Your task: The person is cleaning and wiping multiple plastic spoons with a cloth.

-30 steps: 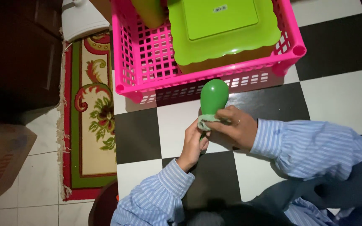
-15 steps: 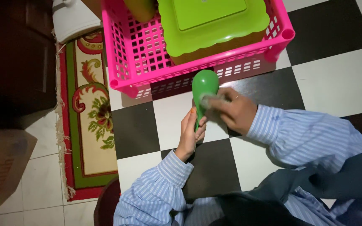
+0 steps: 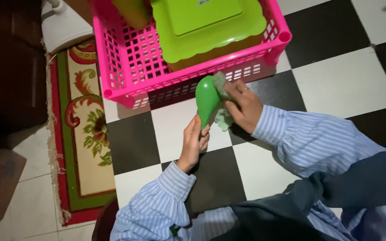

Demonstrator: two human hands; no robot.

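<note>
Wiping underway below the pink plastic lattice basket: left hand clamps green plastic spoon; right hand fingers pinch green scouring pad. Next, turn the spoon.

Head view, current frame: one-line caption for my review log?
Left hand holds a green spoon by its handle; right hand presses a green cloth against its bowl, beside a pink basket.

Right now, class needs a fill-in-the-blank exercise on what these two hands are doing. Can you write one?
1. The left hand grips the handle of a ____ spoon.
2. The right hand presses a green cloth against the spoon's ____.
3. The basket beyond the hands is ____.
4. The floor has black and ____ tiles.

Missing words: green; bowl; pink; white
</note>
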